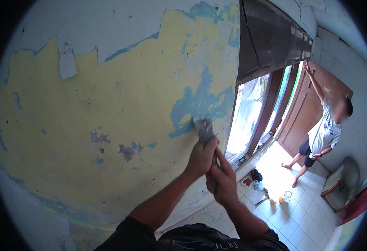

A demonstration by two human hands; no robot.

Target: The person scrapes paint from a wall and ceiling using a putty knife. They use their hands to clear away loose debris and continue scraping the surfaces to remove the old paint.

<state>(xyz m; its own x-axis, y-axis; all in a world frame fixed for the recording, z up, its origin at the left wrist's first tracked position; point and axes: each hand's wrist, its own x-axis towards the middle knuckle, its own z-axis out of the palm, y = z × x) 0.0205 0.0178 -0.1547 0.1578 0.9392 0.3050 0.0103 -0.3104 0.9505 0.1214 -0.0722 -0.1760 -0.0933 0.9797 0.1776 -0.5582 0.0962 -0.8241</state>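
Both of my hands are wrapped round one scraper [204,127], its wide metal blade against the wall where yellow paint gives way to a blue-grey patch [200,100]. My left hand [201,158] grips it high up, just below the blade. Lower down, my right hand [224,179] is closed round the handle, which mostly hides inside the fingers. The painted wall [120,96] shows peeled edges, with white above the yellow and small grey chips to the left.
A person [323,125] in a white shirt stands by the brown door [298,113], one arm raised. A window [250,113] is right of the wall, beneath a dark panel [271,42]. On the tiled floor are a hammer [262,200], orange cups [276,200] and an armchair [342,184].
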